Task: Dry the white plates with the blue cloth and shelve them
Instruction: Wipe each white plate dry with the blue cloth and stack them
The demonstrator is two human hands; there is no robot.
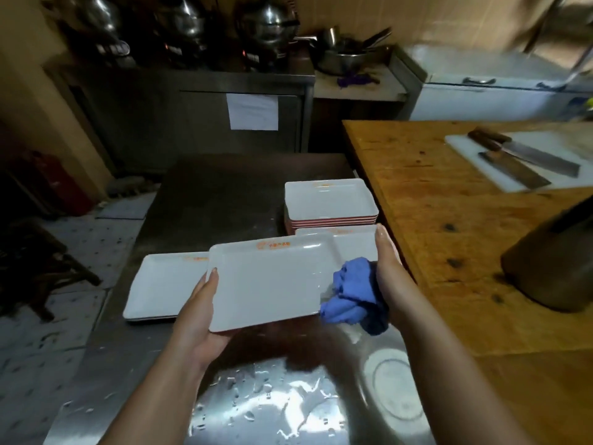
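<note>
left hand grips the near-left edge of a white rectangular plate, thumb on the rim, holding it tilted above the wet steel counter. right hand rests against the plate's right end with fingers straight, the bunched blue cloth pressed between palm and plate. a low stack of plates lies flat on the counter at left; a taller stack stands behind, beside the wooden table. two cleavers lie on a white board.
</note>
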